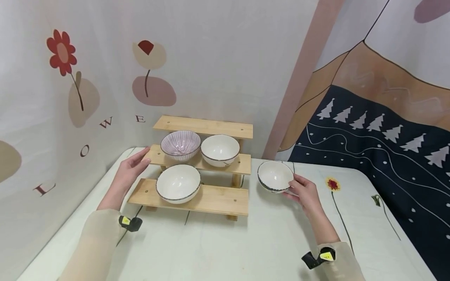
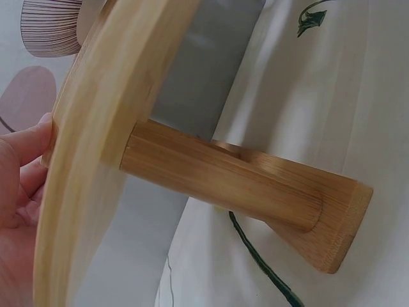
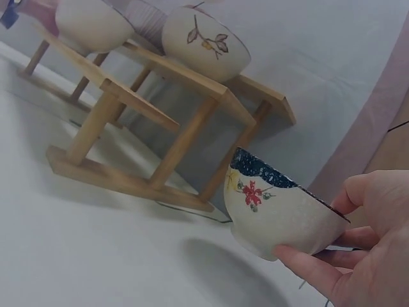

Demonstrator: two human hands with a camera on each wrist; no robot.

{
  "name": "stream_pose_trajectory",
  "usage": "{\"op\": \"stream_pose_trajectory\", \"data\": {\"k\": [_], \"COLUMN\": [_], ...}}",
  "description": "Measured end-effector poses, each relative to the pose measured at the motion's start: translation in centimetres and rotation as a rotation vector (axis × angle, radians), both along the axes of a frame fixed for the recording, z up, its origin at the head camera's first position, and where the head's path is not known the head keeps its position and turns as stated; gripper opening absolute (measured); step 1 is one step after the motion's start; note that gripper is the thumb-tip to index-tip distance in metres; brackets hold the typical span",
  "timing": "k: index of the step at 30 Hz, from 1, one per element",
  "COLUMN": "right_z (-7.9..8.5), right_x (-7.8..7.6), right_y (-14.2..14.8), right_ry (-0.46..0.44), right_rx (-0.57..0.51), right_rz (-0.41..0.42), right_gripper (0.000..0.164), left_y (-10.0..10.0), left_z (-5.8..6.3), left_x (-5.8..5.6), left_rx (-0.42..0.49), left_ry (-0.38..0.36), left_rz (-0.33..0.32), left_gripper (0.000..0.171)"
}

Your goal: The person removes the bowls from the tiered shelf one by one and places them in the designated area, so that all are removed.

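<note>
My right hand (image 1: 305, 193) holds a small white bowl (image 1: 275, 176) by its right side, thumb at the rim and fingers beneath. A dark blue band and a red flower decorate the bowl's outside in the right wrist view. The bowl is tilted there, its shadow apart from it on the cloth. My left hand (image 1: 131, 170) grips the left end of the middle board of a three-step wooden rack (image 1: 225, 199). On that board stand a purple-striped bowl (image 1: 181, 144) and a white bowl (image 1: 220, 149). Another white bowl (image 1: 178, 183) sits left of centre on the bottom board.
The top board (image 1: 204, 125) bears nothing. A pale cloth with printed flowers covers the table (image 1: 218, 249). Behind the rack hangs a printed curtain (image 1: 225, 58), and a dark one with white trees (image 1: 351, 148) hangs on the right.
</note>
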State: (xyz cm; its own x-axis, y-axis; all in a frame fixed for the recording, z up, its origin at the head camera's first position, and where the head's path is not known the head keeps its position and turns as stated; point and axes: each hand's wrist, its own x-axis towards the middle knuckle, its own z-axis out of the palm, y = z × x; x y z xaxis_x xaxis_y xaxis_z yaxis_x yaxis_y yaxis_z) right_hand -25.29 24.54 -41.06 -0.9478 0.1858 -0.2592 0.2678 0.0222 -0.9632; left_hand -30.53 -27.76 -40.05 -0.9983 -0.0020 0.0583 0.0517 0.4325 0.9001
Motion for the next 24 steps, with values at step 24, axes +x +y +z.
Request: {"op": "stream_pose_trajectory", "data": {"k": [24], "right_z": [-1.7], "right_x": [-0.4], "right_y": [-0.2], "right_ry": [-0.017], "right_rx": [-0.018], "right_rz": [-0.022], "right_gripper": [0.061], "left_y": [0.0], "left_z": [0.0], "left_x": [0.1], "left_rx": [0.013], "left_ry": [-0.009], "left_rz": [0.009], "left_gripper": [0.07]}}
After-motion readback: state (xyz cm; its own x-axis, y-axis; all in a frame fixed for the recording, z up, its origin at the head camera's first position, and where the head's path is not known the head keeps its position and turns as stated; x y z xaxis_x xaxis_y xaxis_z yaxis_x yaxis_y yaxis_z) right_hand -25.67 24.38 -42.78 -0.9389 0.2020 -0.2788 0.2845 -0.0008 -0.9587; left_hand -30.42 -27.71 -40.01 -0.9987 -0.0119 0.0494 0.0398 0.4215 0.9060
